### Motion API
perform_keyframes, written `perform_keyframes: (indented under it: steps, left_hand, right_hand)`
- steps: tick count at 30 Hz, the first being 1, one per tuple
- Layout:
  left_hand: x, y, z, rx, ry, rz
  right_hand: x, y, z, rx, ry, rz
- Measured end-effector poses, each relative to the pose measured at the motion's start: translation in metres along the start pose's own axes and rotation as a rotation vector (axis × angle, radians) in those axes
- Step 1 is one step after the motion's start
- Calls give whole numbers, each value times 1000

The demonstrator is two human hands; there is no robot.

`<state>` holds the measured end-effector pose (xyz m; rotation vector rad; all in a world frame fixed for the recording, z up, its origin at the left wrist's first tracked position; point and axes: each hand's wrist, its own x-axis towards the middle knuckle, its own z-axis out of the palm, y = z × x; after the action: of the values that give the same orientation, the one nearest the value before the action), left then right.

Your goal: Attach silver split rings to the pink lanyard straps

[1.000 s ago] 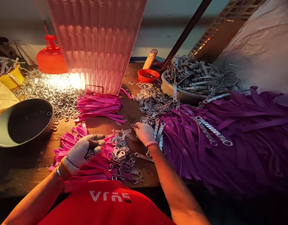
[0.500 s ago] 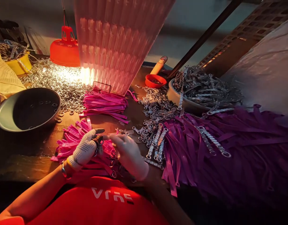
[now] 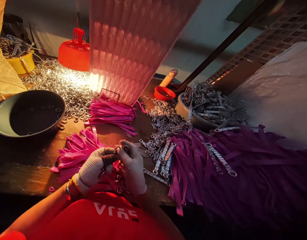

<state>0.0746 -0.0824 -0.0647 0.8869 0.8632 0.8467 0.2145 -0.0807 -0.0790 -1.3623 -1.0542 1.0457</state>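
Observation:
My left hand (image 3: pixel 94 165), in a dotted white work glove with dark fingertips, is closed in a pinch on a small metal ring (image 3: pixel 117 149). My right hand (image 3: pixel 132 168), in a pale glove, meets it there, thumb and finger pressed at the same ring. More dark rings seem tucked in my left palm, partly hidden. Under and beside my hands lie bright pink straps (image 3: pixel 78 151), and a second bundle of pink straps (image 3: pixel 112 113) lies farther back. Twisted metal links (image 3: pixel 163 156) rest just right of my right hand.
A dark bowl (image 3: pixel 0 118) with a few rings stands left. Behind it, loose rings (image 3: pixel 75 96) spread under a red lamp (image 3: pixel 73 55) beside a ribbed translucent panel (image 3: pixel 123 46). Right are a tub (image 3: pixel 180 106) of metal links, a small red bowl (image 3: pixel 158 91) and heaped purple straps (image 3: pixel 218 196).
My right hand has moved left and closed in against my left fingertips; before, it was apart and blurred. The view has shifted slightly.

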Motion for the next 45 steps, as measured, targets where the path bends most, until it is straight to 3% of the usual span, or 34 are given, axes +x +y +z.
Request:
perform_keyframes:
  steps: [3, 6, 10, 12, 14, 16, 18, 21, 24, 29, 34, 36, 39, 42, 45]
  left_hand:
    - [3, -13, 1, 25, 93, 34]
    - [6, -19, -3, 54, 123, 48]
    - [5, -12, -14, 109, 104, 26]
    - [3, -4, -20, 224, 59, 23]
    - [0, 4, -24, 335, -6, 0]
    - [0, 10, -26, 421, -71, -11]
    - [2, 11, -27, 491, -77, 41]
    - [11, 6, -28, 599, 44, 223]
    - [23, 4, -31, 717, 97, 325]
    - [37, 18, -28, 759, 96, 175]
    - [59, 28, -17, 532, -38, -117]
    - [71, 31, -13, 496, -77, -168]
    - [87, 38, -5, 448, -103, -188]
    - [98, 41, 4, 400, -118, -202]
    - [112, 38, 7, 431, -157, -294]
  right_hand:
    - [-3, 6, 3, 36, -17, 43]
    - [-5, 10, -2, -72, -100, -11]
    - [4, 4, -14, -407, -226, -321]
    - [13, -3, -18, -606, -373, -488]
    - [22, -10, -21, -767, -539, -594]
    - [27, -16, -21, -899, -599, -653]
    - [28, -19, -19, -1009, -545, -685]
    - [26, -19, -14, -1109, -430, -719]
    - [26, -21, -9, -1190, -413, -777]
    - [36, -24, -13, -1290, -441, -793]
    - [49, -14, -27, -1362, -248, -949]
    - [54, -7, -32, -1331, -185, -962]
    - [59, 4, -38, -1169, -150, -820]
    - [61, 13, -43, -972, -200, -610]
    - [65, 24, -50, -951, -188, -616]
